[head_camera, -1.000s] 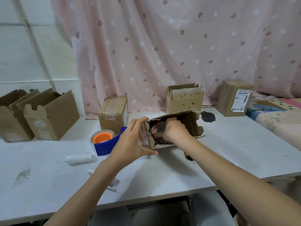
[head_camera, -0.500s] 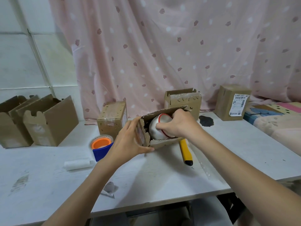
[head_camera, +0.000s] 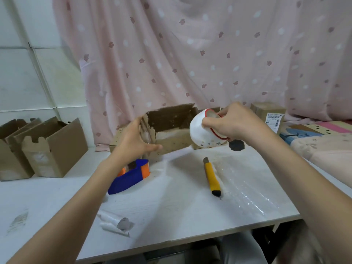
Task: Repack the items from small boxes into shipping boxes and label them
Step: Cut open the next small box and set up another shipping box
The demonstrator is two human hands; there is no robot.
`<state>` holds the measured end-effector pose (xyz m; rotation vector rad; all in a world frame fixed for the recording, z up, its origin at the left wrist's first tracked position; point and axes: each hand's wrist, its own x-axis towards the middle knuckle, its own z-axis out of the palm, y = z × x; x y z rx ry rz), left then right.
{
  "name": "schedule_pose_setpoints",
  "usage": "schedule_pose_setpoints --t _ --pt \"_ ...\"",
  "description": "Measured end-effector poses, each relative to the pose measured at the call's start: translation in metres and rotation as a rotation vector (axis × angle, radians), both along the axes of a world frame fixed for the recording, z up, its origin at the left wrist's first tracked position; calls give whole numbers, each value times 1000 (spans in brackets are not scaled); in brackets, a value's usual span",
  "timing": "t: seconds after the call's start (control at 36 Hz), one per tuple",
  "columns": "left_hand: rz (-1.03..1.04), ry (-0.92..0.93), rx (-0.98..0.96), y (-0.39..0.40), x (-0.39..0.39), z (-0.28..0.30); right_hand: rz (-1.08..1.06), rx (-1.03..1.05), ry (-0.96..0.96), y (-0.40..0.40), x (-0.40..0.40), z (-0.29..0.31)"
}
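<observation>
Right hand (head_camera: 231,124) grips a white bowl w/ red rim (head_camera: 204,130), fingers curled over the rim, thumb side outside; bowl tilted, mouth facing up and away, base toward the camera. Bowl is held in the air, clear of the small box (head_camera: 171,128), just beside that box's right end. Left hand (head_camera: 136,141) grasps the small box at its left end, thumb under, fingers round the torn flap; box lies on its side, long axis running left-right, held above the surface (head_camera: 171,202).

Judgement: item is out of its box; next step is transfer to a shipping box. Open shipping boxes (head_camera: 51,147) stand at far left, well apart from the bowl, across the left arm. Left hand is nearer to them; the bowl is in the right, so the carry runs right-to-left over the tape dispenser (head_camera: 129,176). Utility knife (head_camera: 212,178) lies below the bowl, long axis front-back. Risk: rim-only hold could slip.
</observation>
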<state>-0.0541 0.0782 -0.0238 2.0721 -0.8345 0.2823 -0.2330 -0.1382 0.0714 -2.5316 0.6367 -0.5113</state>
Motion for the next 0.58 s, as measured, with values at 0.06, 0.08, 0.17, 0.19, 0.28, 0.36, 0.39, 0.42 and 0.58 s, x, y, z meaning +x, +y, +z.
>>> schedule_pose_setpoints --t 0.06,0.08,0.17,0.19,0.28,0.36,0.39,0.42,0.58 --pt "16 11 -10 1 7 8 -1 -1 31 -1 -3 -3" --pt "24 16 -11 1 10 12 0 -2 49 -1 -4 -5" --pt "41 -5 -27 -3 12 23 28 -63 132 1 -1 -19" --pt "43 -1 -41 -5 12 26 48 -88 166 4 2 -25" --pt "57 40 -64 -7 13 31 119 -154 288 13 13 -43" --pt "44 65 -59 -10 12 34 162 -253 374 22 26 -63" --pt "37 70 -55 -12 11 35 169 -280 394 25 31 -70" --pt "33 80 -46 -12 10 35 173 -297 411 27 36 -77" --pt "18 118 -6 -9 8 31 214 -328 445 40 54 -101"
